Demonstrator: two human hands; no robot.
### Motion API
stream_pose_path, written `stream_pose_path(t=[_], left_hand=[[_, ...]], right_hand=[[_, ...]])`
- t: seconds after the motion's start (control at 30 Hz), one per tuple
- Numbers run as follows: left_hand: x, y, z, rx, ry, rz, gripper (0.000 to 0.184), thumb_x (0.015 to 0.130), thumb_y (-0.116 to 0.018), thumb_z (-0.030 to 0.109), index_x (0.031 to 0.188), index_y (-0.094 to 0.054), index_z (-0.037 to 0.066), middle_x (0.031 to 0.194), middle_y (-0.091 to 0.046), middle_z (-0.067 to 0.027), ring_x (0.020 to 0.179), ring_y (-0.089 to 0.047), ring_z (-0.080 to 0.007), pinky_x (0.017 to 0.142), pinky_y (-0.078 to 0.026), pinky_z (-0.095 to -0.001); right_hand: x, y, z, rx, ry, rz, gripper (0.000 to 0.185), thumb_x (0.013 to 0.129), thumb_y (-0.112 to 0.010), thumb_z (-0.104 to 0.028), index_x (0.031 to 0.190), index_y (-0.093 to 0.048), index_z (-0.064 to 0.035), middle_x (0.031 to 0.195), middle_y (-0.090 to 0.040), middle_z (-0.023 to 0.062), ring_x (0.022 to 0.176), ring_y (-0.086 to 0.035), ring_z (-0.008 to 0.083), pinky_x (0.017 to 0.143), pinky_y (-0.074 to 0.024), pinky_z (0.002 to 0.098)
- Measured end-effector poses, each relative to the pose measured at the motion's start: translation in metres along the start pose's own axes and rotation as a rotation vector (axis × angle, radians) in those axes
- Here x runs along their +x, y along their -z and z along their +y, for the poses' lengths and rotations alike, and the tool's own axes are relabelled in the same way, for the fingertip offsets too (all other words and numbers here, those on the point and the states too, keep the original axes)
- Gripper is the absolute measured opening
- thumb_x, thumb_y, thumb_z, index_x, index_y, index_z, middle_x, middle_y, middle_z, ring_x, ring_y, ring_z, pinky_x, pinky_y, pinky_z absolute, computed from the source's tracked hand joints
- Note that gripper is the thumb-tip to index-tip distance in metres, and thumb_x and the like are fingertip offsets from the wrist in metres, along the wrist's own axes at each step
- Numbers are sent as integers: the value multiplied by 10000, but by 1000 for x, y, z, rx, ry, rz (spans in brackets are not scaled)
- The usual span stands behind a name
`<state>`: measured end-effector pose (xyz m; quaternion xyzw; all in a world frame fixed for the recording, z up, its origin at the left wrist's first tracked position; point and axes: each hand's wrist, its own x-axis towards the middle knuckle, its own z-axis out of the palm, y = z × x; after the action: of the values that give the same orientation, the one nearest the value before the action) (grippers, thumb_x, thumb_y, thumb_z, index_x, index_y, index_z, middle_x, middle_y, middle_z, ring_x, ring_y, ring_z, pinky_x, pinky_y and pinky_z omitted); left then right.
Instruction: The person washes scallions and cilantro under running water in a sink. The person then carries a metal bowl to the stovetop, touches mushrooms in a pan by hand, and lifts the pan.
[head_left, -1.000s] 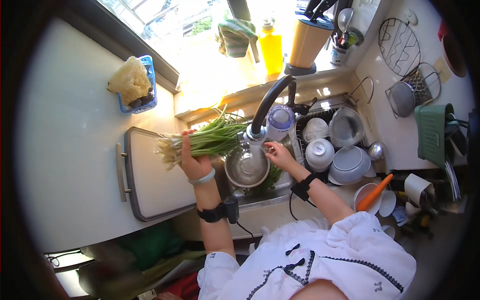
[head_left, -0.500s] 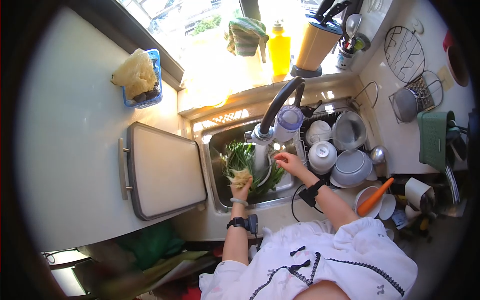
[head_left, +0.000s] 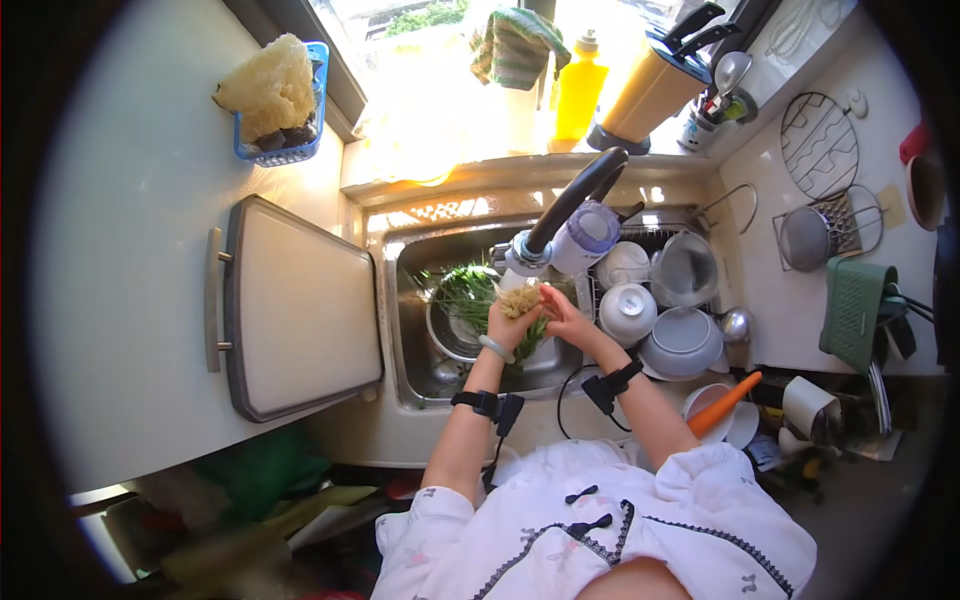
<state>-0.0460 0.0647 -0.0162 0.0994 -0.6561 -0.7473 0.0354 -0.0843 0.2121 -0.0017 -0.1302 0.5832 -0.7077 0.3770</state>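
My left hand [head_left: 512, 325] is wrapped round a bunch of green onions [head_left: 518, 299], its pale root end up under the faucet [head_left: 530, 252] and its green leaves trailing into the sink [head_left: 410, 376]. Close beside the roots on the right is my right hand [head_left: 565, 315], fingers slightly curled and apart, at the edge of the bunch. Below the leaves a round metal bowl [head_left: 440, 335] sits in the sink, partly covered by greens. Water at the spout is hard to make out.
Washed bowls [head_left: 682, 342] stand in a rack right of the sink. A cutting board [head_left: 300, 310] lies to the left, with a blue basket [head_left: 322, 100] behind it. A yellow bottle [head_left: 578, 95] and knife block [head_left: 655, 90] line the sill. A carrot [head_left: 722, 405] rests at the right.
The onion bunch, in my left hand, went from the left of the sink down into it, then right and up to the spout. My right hand has come close to the roots.
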Motion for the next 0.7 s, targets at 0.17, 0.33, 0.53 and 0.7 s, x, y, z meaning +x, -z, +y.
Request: stream_pose_path(t=[0.17, 0.33, 0.53, 0.7], left_hand=[[-1, -10, 16, -349, 147, 18, 301, 686, -633, 8, 974, -546, -5, 920, -594, -57, 826, -570, -141, 715, -453, -247], [2, 3, 20, -547, 210, 76, 344, 697, -613, -17, 1022, -503, 13, 962, -567, -58, 874, -552, -152, 745, -451, -272], [1, 14, 18, -607, 229, 35, 353, 725, -598, 11, 1054, -470, 35, 987, -543, -51, 894, -540, -166, 756, -449, -281], [2, 16, 23, -784, 213, 115, 569, 698, -592, -19, 1201, -333, 39, 1051, -493, -63, 963, -483, -168, 839, -390, -286]], right_hand=[[1, -24, -20, -562, 215, 0, 1090, 573, -755, -206, 1300, 31, -2, 1347, -89, 194, 1255, -128, 271, 1014, -143, 335], [19, -22, 3, -736, 126, 101, 1200, 477, -804, -315, 1296, 7, 20, 1306, -192, 234, 1209, -246, 299, 980, -235, 339], [25, -32, -18, -821, 28, 91, 1035, 442, -807, -312, 1231, -246, 54, 1164, -411, 213, 1085, -418, 284, 913, -329, 323], [25, -46, -8, -369, 22, 115, 851, 517, -760, -226, 1189, -318, 50, 1100, -456, 148, 1018, -449, 197, 866, -359, 294]])
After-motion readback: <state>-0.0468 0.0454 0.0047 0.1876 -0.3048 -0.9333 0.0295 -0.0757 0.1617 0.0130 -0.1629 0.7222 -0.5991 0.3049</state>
